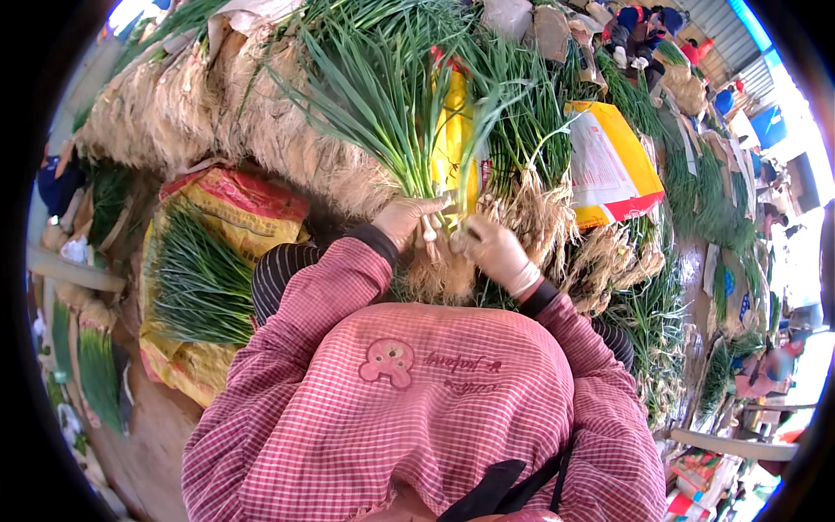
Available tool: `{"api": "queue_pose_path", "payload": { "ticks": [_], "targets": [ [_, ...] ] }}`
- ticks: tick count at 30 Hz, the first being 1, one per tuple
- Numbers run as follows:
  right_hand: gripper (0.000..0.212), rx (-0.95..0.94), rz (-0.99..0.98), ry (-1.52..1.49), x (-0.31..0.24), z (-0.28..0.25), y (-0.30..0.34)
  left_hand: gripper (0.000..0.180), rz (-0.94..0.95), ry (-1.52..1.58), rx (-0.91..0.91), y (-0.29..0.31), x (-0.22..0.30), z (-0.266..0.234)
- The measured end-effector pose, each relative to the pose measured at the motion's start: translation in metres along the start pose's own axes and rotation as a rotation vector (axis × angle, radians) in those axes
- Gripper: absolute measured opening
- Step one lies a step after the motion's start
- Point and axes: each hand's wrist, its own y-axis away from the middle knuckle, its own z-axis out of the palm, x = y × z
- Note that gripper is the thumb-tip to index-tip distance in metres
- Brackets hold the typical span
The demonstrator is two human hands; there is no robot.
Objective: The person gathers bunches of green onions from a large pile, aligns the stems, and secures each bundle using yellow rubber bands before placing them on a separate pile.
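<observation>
My left hand, in a pale glove, is closed around the lower stems of a bunch of green garlic. Its long leaves fan up and away from me. Small white bulbs and tan roots hang below the hand. Right beside it, my gloved right hand has its fingers pinched at the base of a single paler stalk, which leans up to the right. The fingertips partly hide that stalk's lower end. Behind the stems lies a yellow bag.
A rooty heap of plants fills the far left. More rooted bunches lie to my right beside a yellow, white and red bag. At left, trimmed-looking greens rest on a yellow sack. Other people sit at far right.
</observation>
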Motion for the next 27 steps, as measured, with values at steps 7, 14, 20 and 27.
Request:
{"api": "queue_pose_path", "payload": {
  "ticks": [7, 14, 20, 27],
  "targets": [
    [0.014, 0.231, 0.152, -0.406, 0.016, -0.009, 0.006, 0.023, 0.008, -0.096, 0.028, 0.000, -0.002, 0.003],
    [0.020, 0.202, 0.219, -1.123, -0.014, -0.006, 0.005, 0.033, 0.009, 0.181, -0.171, 0.014, 0.005, 0.009],
    [0.009, 0.196, -0.291, 0.580, 0.025, 0.001, -0.015, 0.030, -0.003, 0.260, -0.021, 0.011, -0.006, 0.013],
    [0.031, 0.161, -0.022, -0.264, -0.009, -0.034, -0.074, 0.029, -0.047, -0.024, -0.036, 0.009, -0.004, 0.005]
  ]
}}
